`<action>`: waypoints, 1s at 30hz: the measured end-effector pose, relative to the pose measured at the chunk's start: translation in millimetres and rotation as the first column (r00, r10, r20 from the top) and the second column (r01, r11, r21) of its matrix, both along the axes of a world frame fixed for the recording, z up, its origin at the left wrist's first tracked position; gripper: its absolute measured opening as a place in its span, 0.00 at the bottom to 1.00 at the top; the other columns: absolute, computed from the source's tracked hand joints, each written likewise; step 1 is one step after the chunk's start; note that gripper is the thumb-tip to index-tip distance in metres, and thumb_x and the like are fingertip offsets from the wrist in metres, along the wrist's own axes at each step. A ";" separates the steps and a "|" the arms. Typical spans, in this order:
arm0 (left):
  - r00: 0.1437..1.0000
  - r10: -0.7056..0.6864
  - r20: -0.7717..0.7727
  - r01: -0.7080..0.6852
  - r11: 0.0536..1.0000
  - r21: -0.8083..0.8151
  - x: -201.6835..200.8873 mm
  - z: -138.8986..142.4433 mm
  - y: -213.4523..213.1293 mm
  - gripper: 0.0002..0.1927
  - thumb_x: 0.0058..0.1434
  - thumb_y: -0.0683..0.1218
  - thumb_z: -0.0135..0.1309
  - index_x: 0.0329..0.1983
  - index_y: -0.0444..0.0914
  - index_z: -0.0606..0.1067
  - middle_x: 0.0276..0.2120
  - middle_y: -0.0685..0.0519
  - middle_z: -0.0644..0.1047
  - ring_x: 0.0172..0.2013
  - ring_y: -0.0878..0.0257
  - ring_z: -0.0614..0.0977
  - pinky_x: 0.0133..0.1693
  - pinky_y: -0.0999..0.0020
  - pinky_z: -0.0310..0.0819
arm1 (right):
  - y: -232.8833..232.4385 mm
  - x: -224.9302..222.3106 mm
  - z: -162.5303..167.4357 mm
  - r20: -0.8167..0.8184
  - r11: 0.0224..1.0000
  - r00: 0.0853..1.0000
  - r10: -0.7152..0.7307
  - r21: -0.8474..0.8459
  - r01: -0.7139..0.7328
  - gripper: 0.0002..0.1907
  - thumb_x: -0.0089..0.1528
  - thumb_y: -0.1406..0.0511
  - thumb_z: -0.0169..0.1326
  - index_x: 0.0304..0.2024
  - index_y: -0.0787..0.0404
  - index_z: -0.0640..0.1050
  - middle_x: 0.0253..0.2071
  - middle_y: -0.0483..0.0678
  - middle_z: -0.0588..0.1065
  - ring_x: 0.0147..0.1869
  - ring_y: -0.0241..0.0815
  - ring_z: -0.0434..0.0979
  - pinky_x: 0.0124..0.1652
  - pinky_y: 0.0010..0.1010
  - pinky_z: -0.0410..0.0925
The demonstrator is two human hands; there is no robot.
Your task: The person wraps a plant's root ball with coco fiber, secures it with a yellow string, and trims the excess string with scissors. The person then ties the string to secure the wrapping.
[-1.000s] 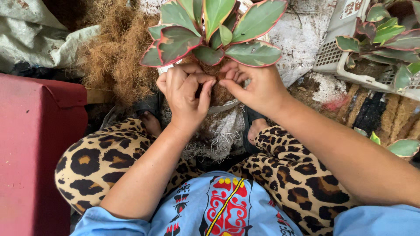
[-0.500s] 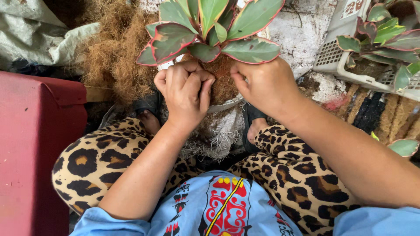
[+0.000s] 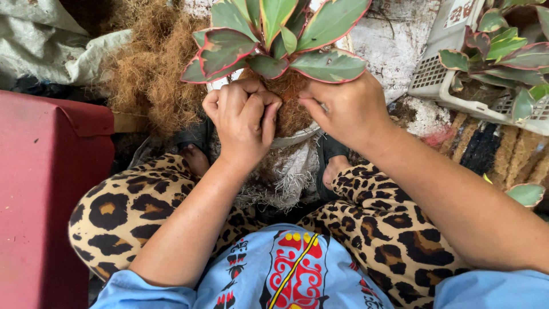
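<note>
From the head camera I look straight down at my two hands working at a potted plant that sits on the ground between my knees. My left hand is curled into a loose fist, its fingers folded down and pressed into the brown coconut fibre packed around the base of the plant; I cannot tell whether it pinches a tuft or only pushes on it. My right hand rests on the other side of the same mound, its fingers drawn together with the tips touching the fibre just under the lowest leaf. The plant's broad green leaves edged in pink spread above both hands and hide part of the fingers. Below the fibre I see a strip of the white pot, its rim showing between the two wrists. A loose heap of the same fibre lies to the left, near the plant, and beside it stands a red box along the left edge. At the upper right a white plastic basket holds more plants of the same kind, well apart from my hands. My legs in leopard-print trousers frame the pot on both sides, and a pale sack lies in the upper left corner.
</note>
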State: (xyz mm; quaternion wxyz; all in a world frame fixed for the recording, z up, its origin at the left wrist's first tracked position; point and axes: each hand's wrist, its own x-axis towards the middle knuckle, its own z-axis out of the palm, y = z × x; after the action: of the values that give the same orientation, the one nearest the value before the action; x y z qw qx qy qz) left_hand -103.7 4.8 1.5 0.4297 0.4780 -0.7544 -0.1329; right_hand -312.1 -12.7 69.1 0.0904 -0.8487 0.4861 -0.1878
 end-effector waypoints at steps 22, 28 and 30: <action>0.999 0.007 0.036 -0.007 1.000 -0.020 -2.1 -1.2 -0.9 0.09 0.60 0.44 0.65 0.41 0.42 0.77 0.46 0.54 0.75 0.48 0.56 0.74 0.55 0.57 0.56 | -3.8 1.2 -4.4 -0.031 0.991 0.998 -0.050 0.120 0.053 0.05 0.57 0.67 0.60 0.34 0.61 0.79 0.29 0.50 0.77 0.33 0.49 0.79 0.36 0.40 0.71; 0.999 0.003 0.043 -0.001 0.999 -0.034 -2.3 -1.0 -2.9 0.10 0.60 0.45 0.65 0.41 0.40 0.76 0.47 0.53 0.75 0.48 0.55 0.74 0.55 0.56 0.56 | -5.5 4.0 -10.5 0.091 0.832 0.958 -0.270 0.523 0.184 0.05 0.62 0.67 0.55 0.37 0.63 0.75 0.25 0.46 0.74 0.28 0.38 0.75 0.32 0.32 0.69; 0.999 0.004 0.038 -0.002 0.999 -0.042 -2.9 -0.3 -3.6 0.10 0.60 0.45 0.66 0.41 0.41 0.76 0.46 0.53 0.75 0.47 0.55 0.74 0.55 0.56 0.56 | -5.1 4.5 -12.4 0.134 0.795 0.939 -0.317 0.578 0.186 0.05 0.62 0.67 0.54 0.37 0.64 0.74 0.25 0.45 0.73 0.28 0.35 0.74 0.32 0.30 0.68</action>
State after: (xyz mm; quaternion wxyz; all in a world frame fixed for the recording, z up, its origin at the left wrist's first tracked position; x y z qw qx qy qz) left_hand -106.7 1.2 1.3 0.4252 0.4726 -0.7645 -0.1073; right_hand -307.6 -17.8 56.7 0.3616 -0.6859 0.6152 -0.1427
